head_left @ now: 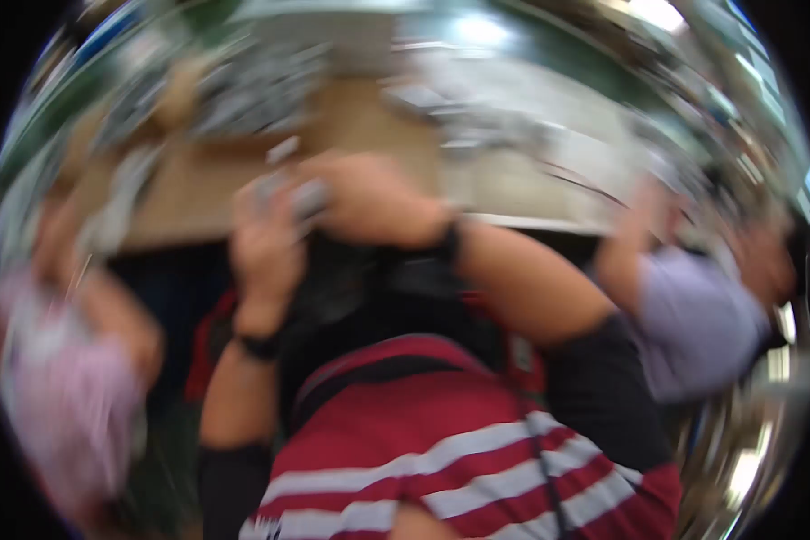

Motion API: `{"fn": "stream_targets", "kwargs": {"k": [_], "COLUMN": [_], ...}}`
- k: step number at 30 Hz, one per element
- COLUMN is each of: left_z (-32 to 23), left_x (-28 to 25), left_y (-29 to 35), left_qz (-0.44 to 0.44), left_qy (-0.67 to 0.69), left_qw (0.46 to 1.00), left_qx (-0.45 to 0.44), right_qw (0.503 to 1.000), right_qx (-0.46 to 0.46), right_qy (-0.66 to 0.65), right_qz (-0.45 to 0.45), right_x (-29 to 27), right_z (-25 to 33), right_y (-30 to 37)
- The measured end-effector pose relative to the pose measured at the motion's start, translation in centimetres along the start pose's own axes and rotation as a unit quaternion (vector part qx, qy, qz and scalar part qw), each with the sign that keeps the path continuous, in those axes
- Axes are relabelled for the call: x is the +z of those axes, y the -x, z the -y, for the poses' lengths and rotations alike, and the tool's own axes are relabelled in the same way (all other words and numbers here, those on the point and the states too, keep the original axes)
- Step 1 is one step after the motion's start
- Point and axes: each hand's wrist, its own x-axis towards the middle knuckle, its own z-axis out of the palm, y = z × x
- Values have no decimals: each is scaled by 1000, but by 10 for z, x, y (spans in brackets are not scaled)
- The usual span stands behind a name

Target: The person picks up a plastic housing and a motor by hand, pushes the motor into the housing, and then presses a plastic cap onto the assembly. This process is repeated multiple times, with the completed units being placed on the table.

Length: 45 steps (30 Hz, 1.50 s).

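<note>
Motion blurs the whole view. Close together at the near edge of a brown work surface (189,193) are my two hands. My left hand (270,238) points up with its fingers bent around a small silver-grey part (310,197), whose exact kind is smeared. My right hand (373,200) is curled closed and meets the same part from the right; its fingertips are partly hidden. A small whitish piece (283,149) shows just above my left fingers; whether it is held I cannot tell.
Grey pieces lie heaped (265,85) at the back left. On the right, a pale tabletop (540,193) bears more grey parts (486,130) and a thin red cord (585,183). One person (72,378) works at my left, another (693,324) at my right.
</note>
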Motion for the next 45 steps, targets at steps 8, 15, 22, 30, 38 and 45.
{"fn": "stream_targets", "kwargs": {"k": [8, 15, 22, 30, 38, 45], "left_z": [82, 191, 201, -13, 11, 40], "left_x": [-143, -169, -141, -36, -20, -46], "left_y": [-6, -34, -64, -12, -10, 3], "left_qz": [-306, -120, -118, 51, -29, -16], "left_qy": [478, -187, -359, 219, 698, 771], "left_qw": [657, 885, 873, 924, 610, 534], "left_qx": [-495, -410, -308, -309, -375, -347], "right_qw": [773, 913, 949, 954, 978, 989], "right_qx": [291, 256, 116, 14, -105, -15], "right_qy": [-541, -315, 237, 256, -45, 14], "right_qz": [157, 43, -170, -157, -173, -148], "right_x": [54, 16, -32, -31, 7, 22], "right_z": [91, 9, -98, -82, 15, -19], "right_y": [-36, 3, -35, -46, -74, -145]}}
